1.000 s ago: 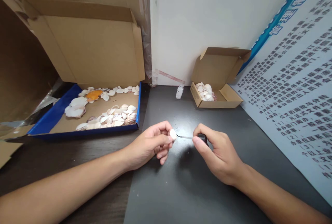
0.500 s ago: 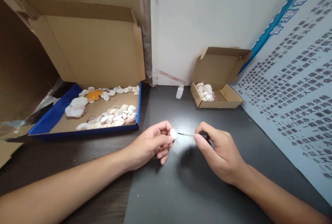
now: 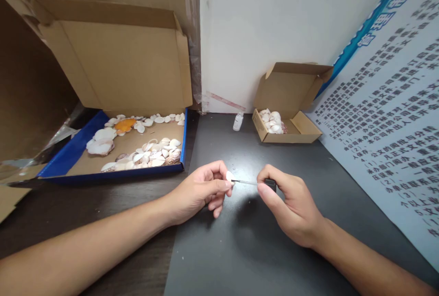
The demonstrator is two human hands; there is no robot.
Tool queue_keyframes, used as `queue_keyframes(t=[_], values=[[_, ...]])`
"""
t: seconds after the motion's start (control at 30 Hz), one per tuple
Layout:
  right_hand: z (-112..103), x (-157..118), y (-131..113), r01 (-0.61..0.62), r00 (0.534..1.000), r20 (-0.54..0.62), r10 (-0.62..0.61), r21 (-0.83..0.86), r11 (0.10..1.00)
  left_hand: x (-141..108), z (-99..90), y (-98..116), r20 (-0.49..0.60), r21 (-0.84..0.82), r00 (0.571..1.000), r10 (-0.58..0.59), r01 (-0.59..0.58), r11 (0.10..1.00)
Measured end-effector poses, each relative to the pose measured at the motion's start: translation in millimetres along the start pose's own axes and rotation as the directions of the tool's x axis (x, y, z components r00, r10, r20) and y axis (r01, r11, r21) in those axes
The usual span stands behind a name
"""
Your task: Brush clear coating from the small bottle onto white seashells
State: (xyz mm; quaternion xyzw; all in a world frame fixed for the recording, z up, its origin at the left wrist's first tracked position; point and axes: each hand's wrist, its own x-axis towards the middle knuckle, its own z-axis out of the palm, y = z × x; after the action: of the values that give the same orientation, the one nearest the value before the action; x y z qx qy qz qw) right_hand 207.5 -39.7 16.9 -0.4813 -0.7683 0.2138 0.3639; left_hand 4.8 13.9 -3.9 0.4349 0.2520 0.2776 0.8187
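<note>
Between thumb and fingers, my left hand (image 3: 207, 188) pinches a small white seashell (image 3: 229, 176) above the dark table. My right hand (image 3: 290, 202) grips the black cap of a thin applicator brush (image 3: 247, 182). The brush points left, and its dark tip meets the shell at its edge near my left thumb. Behind the hands, a small glass bottle (image 3: 238, 122) with whitish contents stands uncapped on the table.
At the left, an open blue-sided cardboard box (image 3: 73, 161) holds many shells, one of them orange (image 3: 125, 125). A smaller open carton (image 3: 291, 138) with white shells (image 3: 272, 121) stands at the back right. A printed poster (image 3: 387, 150) borders the right side.
The brush tip has come from just right of the shell onto it. The shell has turned a little in my left hand, and my right hand has dipped slightly.
</note>
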Motion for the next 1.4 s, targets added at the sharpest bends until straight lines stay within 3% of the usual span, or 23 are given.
queue_keyframes(t=[0.13,0.33,0.5,0.77,1.07,1.27,1.4], values=[[0.9,3.5,0.2,-0.116,0.993,-0.007,0.116,-0.125,0.985,-0.3,1.2,1.4,-0.007,0.000,1.000,-0.005,0.005,1.000],[-0.9,-1.0,1.1,0.022,0.999,0.039,-0.023,0.027,0.999,-0.4,2.9,2.6,-0.014,0.015,1.000,-0.008,0.008,1.000],[-0.8,-2.7,2.2,0.047,0.998,0.040,-0.050,0.085,0.995,-0.1,1.5,1.8,-0.005,0.011,1.000,-0.010,0.011,1.000],[0.5,5.2,1.7,-0.134,0.991,0.009,0.136,-0.139,0.981,-0.7,3.5,3.7,-0.027,0.001,1.000,-0.014,0.014,1.000],[-2.2,-2.8,1.9,0.033,0.999,-0.002,-0.033,0.096,0.995,-0.9,4.0,3.8,-0.035,0.045,0.999,-0.004,0.005,0.999],[-2.4,2.0,-0.7,-0.050,0.998,0.040,0.054,-0.096,0.994,-0.1,3.2,2.2,-0.048,0.038,0.999,0.005,-0.004,0.999],[-2.7,0.2,-1.6,0.070,0.997,0.045,-0.069,-0.032,0.997,0.5,2.1,1.2,-0.052,0.025,0.999,0.008,-0.007,1.000]])
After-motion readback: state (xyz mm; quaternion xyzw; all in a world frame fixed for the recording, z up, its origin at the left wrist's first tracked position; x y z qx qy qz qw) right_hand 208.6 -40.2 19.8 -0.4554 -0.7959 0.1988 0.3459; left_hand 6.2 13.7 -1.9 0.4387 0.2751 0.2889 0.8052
